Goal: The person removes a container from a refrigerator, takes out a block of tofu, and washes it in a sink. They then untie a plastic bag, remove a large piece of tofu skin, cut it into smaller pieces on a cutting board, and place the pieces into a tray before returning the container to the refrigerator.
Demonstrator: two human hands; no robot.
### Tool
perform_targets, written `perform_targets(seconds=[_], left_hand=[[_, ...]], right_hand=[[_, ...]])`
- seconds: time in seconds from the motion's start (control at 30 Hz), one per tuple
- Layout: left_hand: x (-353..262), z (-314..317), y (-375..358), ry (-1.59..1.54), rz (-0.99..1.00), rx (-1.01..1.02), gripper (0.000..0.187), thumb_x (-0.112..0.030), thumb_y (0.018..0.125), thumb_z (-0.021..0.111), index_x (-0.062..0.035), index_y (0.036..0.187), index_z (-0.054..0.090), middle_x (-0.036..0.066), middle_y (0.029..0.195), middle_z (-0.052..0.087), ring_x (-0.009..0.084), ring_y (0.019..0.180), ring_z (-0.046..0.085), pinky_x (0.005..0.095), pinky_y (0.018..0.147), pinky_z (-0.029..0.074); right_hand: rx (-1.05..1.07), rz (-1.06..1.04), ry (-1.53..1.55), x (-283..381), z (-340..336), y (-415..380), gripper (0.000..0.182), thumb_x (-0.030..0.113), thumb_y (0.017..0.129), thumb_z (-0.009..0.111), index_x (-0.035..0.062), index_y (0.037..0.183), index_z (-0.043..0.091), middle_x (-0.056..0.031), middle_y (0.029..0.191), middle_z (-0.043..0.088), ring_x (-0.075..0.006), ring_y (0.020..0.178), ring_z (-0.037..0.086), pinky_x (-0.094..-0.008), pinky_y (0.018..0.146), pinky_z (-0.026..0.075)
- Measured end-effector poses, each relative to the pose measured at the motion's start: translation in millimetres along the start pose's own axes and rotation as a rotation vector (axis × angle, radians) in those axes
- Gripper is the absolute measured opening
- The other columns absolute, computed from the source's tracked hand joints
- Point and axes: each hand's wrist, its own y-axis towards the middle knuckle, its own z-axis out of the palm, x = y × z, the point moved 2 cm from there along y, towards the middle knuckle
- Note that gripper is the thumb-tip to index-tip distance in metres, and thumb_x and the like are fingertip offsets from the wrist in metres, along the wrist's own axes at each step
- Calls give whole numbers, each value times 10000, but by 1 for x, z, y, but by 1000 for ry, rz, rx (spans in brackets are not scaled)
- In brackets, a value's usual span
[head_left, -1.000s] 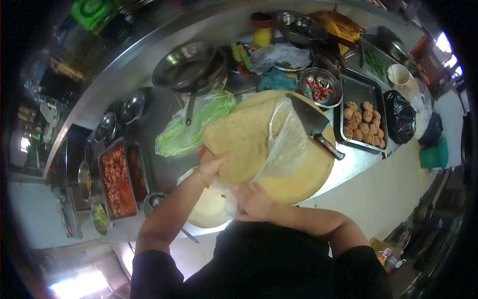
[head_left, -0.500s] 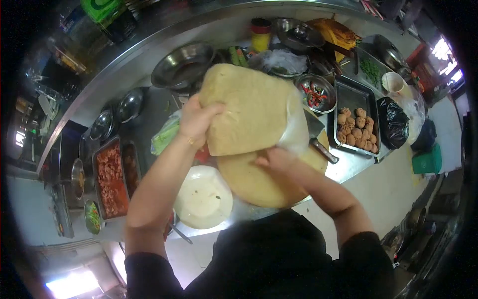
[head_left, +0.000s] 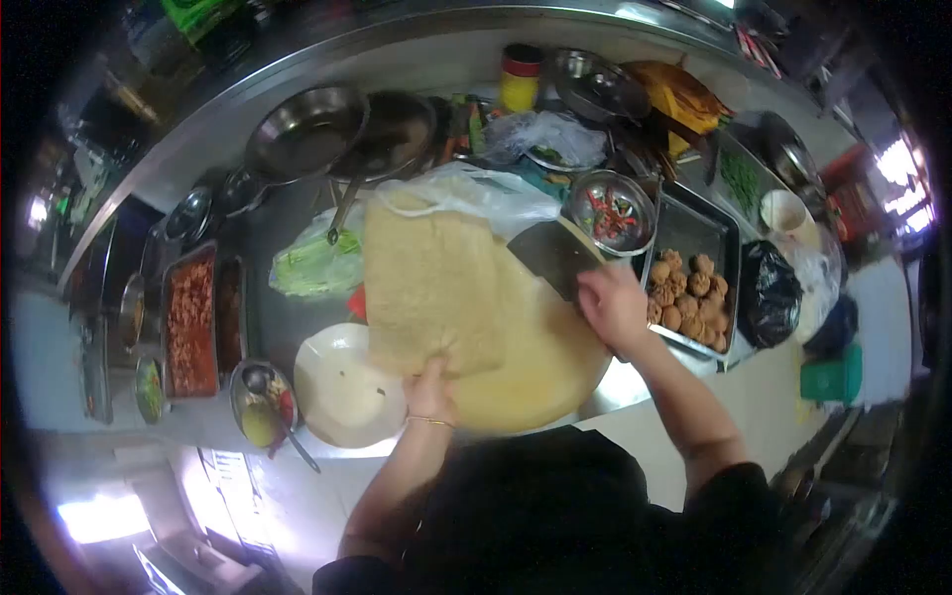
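A tan, folded sheet that looks like bean curd skin (head_left: 432,283) lies over the left part of a round cutting board (head_left: 545,367). My left hand (head_left: 432,393) pinches its near edge. On the board's right side, my right hand (head_left: 613,305) is closed round the handle of a cleaver (head_left: 557,260), which it covers; the broad dark blade points left toward the sheet. A white plastic bag (head_left: 486,193) sits behind the sheet. Left of the board stands a white plate (head_left: 347,392) with a few dark bits on it.
Wrapped green vegetables (head_left: 317,260) lie left of the sheet. Behind are pans (head_left: 307,134) and a bowl of cut chilies (head_left: 613,220). A tray of brown balls (head_left: 694,297) stands right, a tray of red meat (head_left: 191,327) far left. A bowl with a spoon (head_left: 263,402) is near the front edge.
The sheet has come down from the air onto the board, and the plastic bag now lies behind it. My left hand moved to its near edge; my right hand went to the cleaver.
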Motion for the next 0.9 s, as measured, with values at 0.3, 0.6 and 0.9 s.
perform_targets(seconds=[0.3,0.6,0.9], left_hand=[[29,24,16,78,205,-394,604,-22,824,673,-93,1365,415,72,1291,539,233,1090,573,374,830,538],[40,-12,-59,29,11,64,578,23,825,641,-46,1352,413,115,1236,562,241,1064,608,383,845,551],[-11,-58,-45,1082,1020,-482,573,-206,759,759,-26,1258,541,174,1220,575,325,1119,558,449,930,465]], right_hand=[[357,137,37,-45,11,-43,564,120,751,653,77,1284,476,-190,1078,593,-387,920,607,-464,790,505],[476,150,344,-75,-97,-74,393,168,844,618,49,1205,518,-200,886,653,-366,773,658,-426,694,516],[511,-390,121,44,-25,-6,386,232,872,604,69,1197,477,-170,979,642,-340,734,660,-456,627,513]])
